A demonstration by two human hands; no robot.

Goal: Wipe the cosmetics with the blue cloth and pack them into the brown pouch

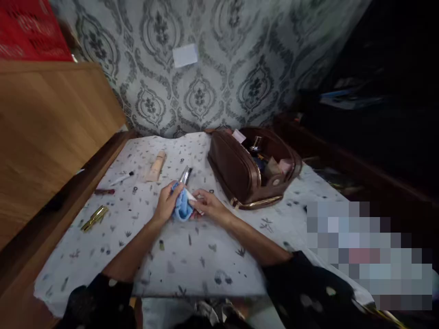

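Observation:
Near the middle of the table, my left hand (166, 203) is closed round a bunched light blue cloth (183, 208). My right hand (211, 204) pinches a slim white item (190, 195) against the cloth; its exact kind is unclear, as fingers and cloth cover part of it. Just beyond my hands is a shiny silver cylinder (186, 174), its near end hidden by the cloth. A peach-coloured squeeze tube (157, 165) lies to the left. To the right stands a brown cosmetic bag (231, 167), unzipped, with several small items inside.
On the left lie gold tubes (95, 218), a dark red stick (104, 191) and a thin white stick with a black tip (122, 178). The patterned white tablecloth (206, 256) meets a wooden cabinet (51, 123) at left. A papered wall (199, 96) stands behind.

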